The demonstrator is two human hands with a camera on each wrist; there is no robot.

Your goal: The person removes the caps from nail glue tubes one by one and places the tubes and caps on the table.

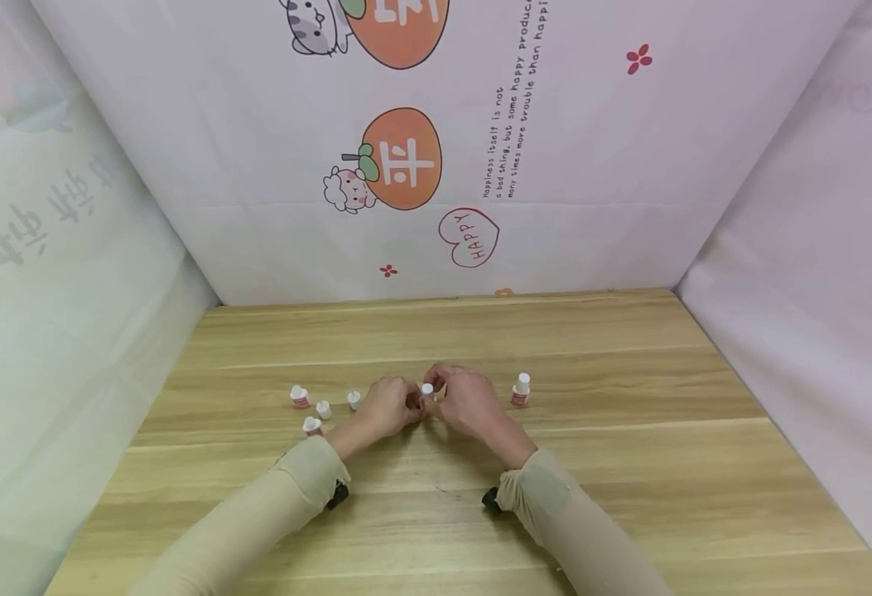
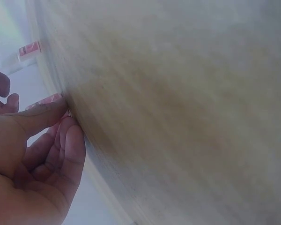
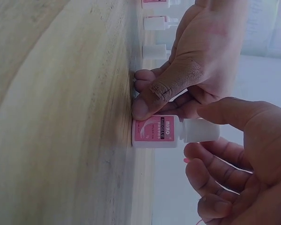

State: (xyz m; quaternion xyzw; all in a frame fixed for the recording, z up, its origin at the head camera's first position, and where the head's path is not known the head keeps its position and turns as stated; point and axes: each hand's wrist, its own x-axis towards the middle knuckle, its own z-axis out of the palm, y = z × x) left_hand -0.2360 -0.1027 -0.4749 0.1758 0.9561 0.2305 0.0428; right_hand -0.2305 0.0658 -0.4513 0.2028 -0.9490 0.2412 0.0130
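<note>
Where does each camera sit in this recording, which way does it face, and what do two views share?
Head: on the person's head, facing forward and down at the light-brown wooden table; shows the left hand, right hand and beige cloth sleeves.
Left wrist: on that wrist, facing past the left hand along the table, which appears turned sideways; part of the right hand shows at the left edge.
Right wrist: on that wrist, facing the pink-and-white plastic bottle; both hands show.
Shared: the head and right-wrist views both show the bottle's white cap.

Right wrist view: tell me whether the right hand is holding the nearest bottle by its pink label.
No, the right hand's fingers are at the white cap, clear of the label.
</note>
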